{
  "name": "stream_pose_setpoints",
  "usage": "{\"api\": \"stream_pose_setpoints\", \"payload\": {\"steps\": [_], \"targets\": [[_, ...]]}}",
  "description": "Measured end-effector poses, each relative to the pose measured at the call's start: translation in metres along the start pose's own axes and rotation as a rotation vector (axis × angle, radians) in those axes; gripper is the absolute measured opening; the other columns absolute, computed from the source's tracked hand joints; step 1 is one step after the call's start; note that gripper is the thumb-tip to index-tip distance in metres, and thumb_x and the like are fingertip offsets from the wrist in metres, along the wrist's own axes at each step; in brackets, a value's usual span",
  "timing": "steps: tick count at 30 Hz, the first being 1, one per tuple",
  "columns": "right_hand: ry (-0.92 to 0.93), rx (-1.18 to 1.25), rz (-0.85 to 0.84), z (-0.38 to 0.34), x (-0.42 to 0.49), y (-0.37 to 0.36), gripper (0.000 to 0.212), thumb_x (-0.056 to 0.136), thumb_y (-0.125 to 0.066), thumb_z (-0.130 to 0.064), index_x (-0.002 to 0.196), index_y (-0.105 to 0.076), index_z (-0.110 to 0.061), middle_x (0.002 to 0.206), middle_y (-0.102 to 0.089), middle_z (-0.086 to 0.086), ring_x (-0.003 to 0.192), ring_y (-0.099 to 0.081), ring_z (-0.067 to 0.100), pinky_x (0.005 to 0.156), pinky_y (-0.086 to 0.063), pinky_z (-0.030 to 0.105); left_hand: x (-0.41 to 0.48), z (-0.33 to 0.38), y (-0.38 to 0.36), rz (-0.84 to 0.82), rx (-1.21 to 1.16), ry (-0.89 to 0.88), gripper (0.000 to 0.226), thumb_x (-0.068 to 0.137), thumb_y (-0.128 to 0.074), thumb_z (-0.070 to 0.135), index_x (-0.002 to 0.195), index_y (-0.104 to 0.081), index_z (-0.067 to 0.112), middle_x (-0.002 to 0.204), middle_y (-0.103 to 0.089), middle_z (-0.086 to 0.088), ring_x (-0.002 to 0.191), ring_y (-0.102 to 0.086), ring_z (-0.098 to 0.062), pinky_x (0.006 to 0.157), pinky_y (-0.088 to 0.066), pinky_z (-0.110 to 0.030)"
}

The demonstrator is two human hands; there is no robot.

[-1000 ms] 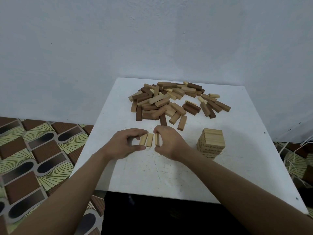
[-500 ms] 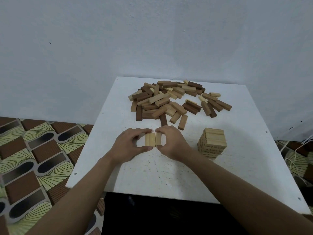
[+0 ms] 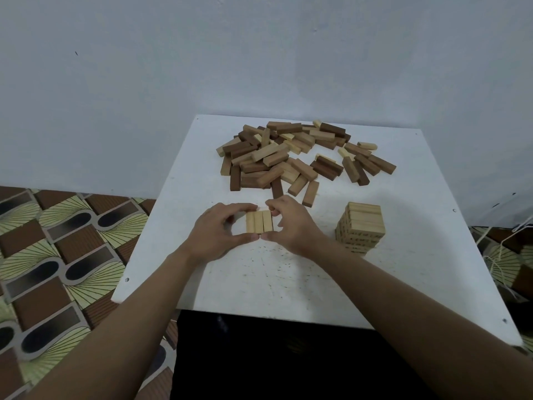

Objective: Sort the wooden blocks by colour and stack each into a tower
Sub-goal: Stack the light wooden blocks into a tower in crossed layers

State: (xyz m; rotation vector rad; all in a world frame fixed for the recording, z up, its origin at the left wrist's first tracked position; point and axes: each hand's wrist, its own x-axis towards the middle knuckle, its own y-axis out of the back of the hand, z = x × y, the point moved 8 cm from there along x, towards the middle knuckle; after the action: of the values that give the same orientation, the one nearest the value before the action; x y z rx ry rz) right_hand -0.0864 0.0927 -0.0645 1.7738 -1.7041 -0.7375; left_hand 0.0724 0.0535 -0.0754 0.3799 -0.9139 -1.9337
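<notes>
near the middle of the white table (image 3: 259, 284), a row of three pale blocks (image 3: 259, 222) lies flat, the blocks side by side and touching along their long faces; the left hand (image 3: 216, 238) sits at the row's left side, its forefinger curled across the far ends of the blocks and its thumb laid against the near ends, so the row is pinched between them; the right hand (image 3: 297, 226) mirrors it from the right, fingers bent over the far ends and thumb at the near ends; the two thumb tips nearly meet, or meet, at the near edge of the row, i cannot tell which; whether the row rests on the table or is raised a little off it cannot be told; to the right of the right hand, near but apart, stands a pale tower (image 3: 362, 226), built of layers of light blocks set crosswise, upright on the table; at the far half of the table lies a loose pile of blocks (image 3: 288, 160), dark brown, mid brown and pale ones mixed and overlapping at all angles, one mid brown block (image 3: 310, 193) just beyond the right hand's fingers; behind the table rises a plain pale wall (image 3: 259, 53); a patterned floor (image 3: 57, 241) of brown and yellow-green shapes shows at the left, and some white cords (image 3: 499, 255) show at the right edge.
</notes>
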Motion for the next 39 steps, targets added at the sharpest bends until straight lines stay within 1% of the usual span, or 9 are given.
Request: {"api": "stream_pose_setpoints", "payload": {"steps": [8,12,20,26,29,32,35,37,39], "targets": [[0.014,0.021,-0.056,0.001,0.003,-0.003,0.060,0.077,-0.085,-0.024,0.130,-0.061,-0.011,0.119,-0.051,-0.002,0.102,-0.050,0.010,0.080,-0.049,0.021,0.001,0.002,0.001,0.006,-0.011,0.010,0.055,0.076,-0.087,0.043,0.126,-0.066,0.039,0.088,-0.057,0.024,0.085,-0.048,-0.005,0.073,-0.039,-0.024],[0.035,-0.046,-0.120,-0.004,0.006,-0.006,0.059,0.080,-0.083,-0.025,0.133,-0.060,-0.013,0.116,-0.049,0.000,0.104,-0.051,0.016,0.090,-0.050,0.035,0.002,0.000,-0.002,-0.018,-0.008,-0.004,0.052,0.078,-0.086,0.042,0.125,-0.064,0.039,0.096,-0.052,0.046,0.090,-0.047,0.003,0.074,-0.035,-0.017],[0.039,-0.166,-0.211,-0.014,0.010,-0.008,0.042,0.085,-0.077,-0.026,0.121,-0.062,-0.012,0.114,-0.048,0.004,0.103,-0.048,0.022,0.090,-0.048,0.044,0.004,-0.002,-0.002,-0.018,-0.111,0.012,0.055,0.074,-0.090,0.038,0.123,-0.066,0.037,0.116,-0.064,0.025,0.112,-0.051,-0.003,0.088,-0.041,-0.019],[0.050,-0.308,-0.214,-0.023,0.008,-0.002,0.055,0.092,-0.069,-0.029,0.140,-0.048,-0.012,0.125,-0.040,0.007,0.116,-0.040,0.023,0.096,-0.041,0.035,0.008,0.008,0.009,-0.039,-0.211,0.020,0.056,0.071,-0.093,0.032,0.121,-0.069,0.038,0.123,-0.065,0.019,0.118,-0.055,-0.001,0.091,-0.047,-0.027],[0.077,-0.321,-0.178,-0.040,0.008,0.022,0.044,0.093,-0.066,-0.024,0.133,-0.052,-0.010,0.126,-0.037,0.006,0.116,-0.041,0.023,0.097,-0.043,0.036,0.018,0.034,0.029,-0.039,-0.225,-0.049,0.054,0.071,-0.093,0.028,0.120,-0.071,0.034,0.120,-0.069,0.023,0.116,-0.059,-0.004,0.090,-0.051,-0.029],[0.091,-0.289,-0.128,-0.056,0.006,0.061,0.047,0.092,-0.068,-0.031,0.133,-0.053,-0.013,0.127,-0.038,0.004,0.116,-0.041,0.021,0.100,-0.043,0.039,0.032,0.070,0.054,-0.050,-0.280,-0.105,0.053,0.070,-0.093,0.023,0.119,-0.073,0.030,0.110,-0.073,0.011,0.099,-0.063,-0.006,0.082,-0.051,-0.020],[0.133,-0.277,-0.069,-0.068,-0.005,0.104,0.052,0.089,-0.071,-0.040,0.135,-0.055,-0.022,0.118,-0.039,-0.005,0.113,-0.032,0.012,0.090,-0.026,0.028,0.043,0.107,0.066,-0.106,-0.353,-0.138,0.054,0.069,-0.091,0.006,0.119,-0.073,0.015,0.105,-0.073,0.014,0.098,-0.067,0.000,0.079,-0.049,-0.011],[0.144,-0.261,-0.038,-0.068,-0.016,0.132,0.055,0.087,-0.073,-0.043,0.136,-0.055,-0.027,0.117,-0.043,-0.009,0.111,-0.030,0.008,0.084,-0.021,0.024,0.051,0.130,0.065,-0.141,-0.401,-0.164,0.056,0.068,-0.091,0.003,0.120,-0.073,0.013,0.109,-0.074,0.013,0.107,-0.068,-0.005,0.087,-0.053,-0.016],[0.127,-0.232,-0.019,-0.058,-0.027,0.155,0.057,0.084,-0.074,-0.047,0.135,-0.056,-0.029,0.117,-0.049,-0.008,0.111,-0.036,0.010,0.088,-0.029,0.028,0.057,0.153,0.059,-0.168,-0.397,-0.183,0.058,0.067,-0.093,0.013,0.121,-0.073,0.018,0.114,-0.073,0.006,0.112,-0.068,-0.014,0.089,-0.058,-0.029]]}}
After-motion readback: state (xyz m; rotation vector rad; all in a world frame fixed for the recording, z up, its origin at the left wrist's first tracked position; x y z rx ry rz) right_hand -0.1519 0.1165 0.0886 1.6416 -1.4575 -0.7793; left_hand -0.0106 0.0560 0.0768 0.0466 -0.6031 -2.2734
